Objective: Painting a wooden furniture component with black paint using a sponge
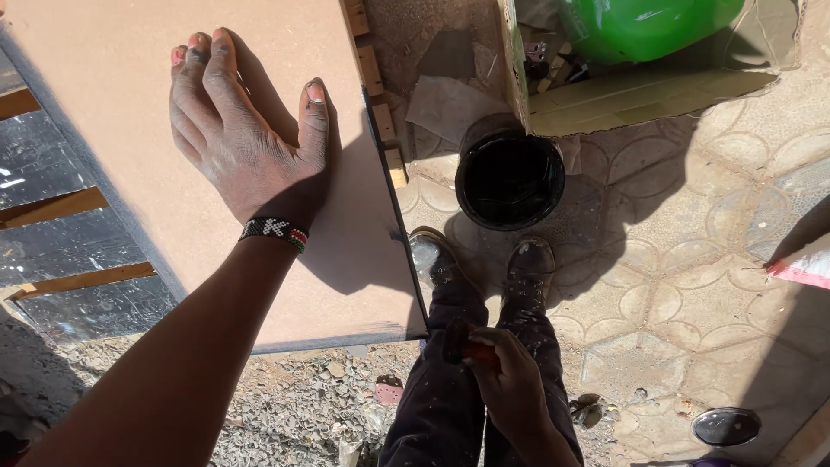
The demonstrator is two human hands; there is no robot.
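Note:
My left hand [242,130] lies flat, fingers spread, on a pale brown board [104,95] whose edges are painted dark. A beaded band circles that wrist. My right hand [510,380] hangs low by my legs, closed around a paintbrush [462,346] with an orange-red handle and dark bristles, close to the board's near right corner. A black bucket [508,173] with dark liquid inside stands on the ground just beyond my shoes.
The board rests on a wooden frame [60,206] over glossy black panels. A green round container [644,26] sits in a box at the top. Gravel lies below the board; patterned paving spreads right, with a dark round lid [726,426].

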